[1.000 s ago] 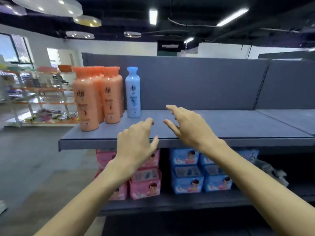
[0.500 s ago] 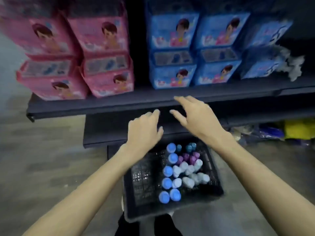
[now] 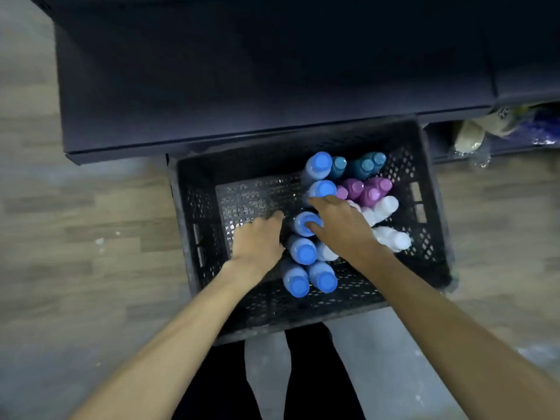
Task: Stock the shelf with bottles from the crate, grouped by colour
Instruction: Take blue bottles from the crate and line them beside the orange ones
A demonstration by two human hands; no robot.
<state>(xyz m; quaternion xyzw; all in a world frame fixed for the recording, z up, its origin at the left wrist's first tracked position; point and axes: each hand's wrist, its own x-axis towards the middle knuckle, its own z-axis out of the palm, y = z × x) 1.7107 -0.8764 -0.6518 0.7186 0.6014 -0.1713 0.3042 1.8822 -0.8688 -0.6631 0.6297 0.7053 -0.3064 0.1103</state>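
A black plastic crate point(image 3: 194, 207) sits on the floor below me, against the shelf base point(image 3: 242, 86). It holds several light-blue bottles point(image 3: 306, 253) in a column, with teal bottles point(image 3: 363, 166), purple bottles point(image 3: 372, 192) and white bottles point(image 3: 391, 237) to their right. My right hand point(image 3: 342, 228) reaches in from the right with its fingers spread, and its thumb touches the cap of one blue bottle point(image 3: 303, 222). My left hand point(image 3: 257, 241) is lowered inside the crate just left of that same bottle and holds nothing I can see.
The left half of the crate is bare mesh floor. The dark lowest shelf board overhangs the crate's far edge. Bagged goods point(image 3: 472, 134) lie under the shelf at the right. Wood-pattern floor surrounds the crate, and my dark trouser legs point(image 3: 309, 374) stand at its near side.
My view has dropped from the upper shelf with its orange and blue bottles down to the crate. Both hands have come down from shelf height into the crate, onto the blue bottles.
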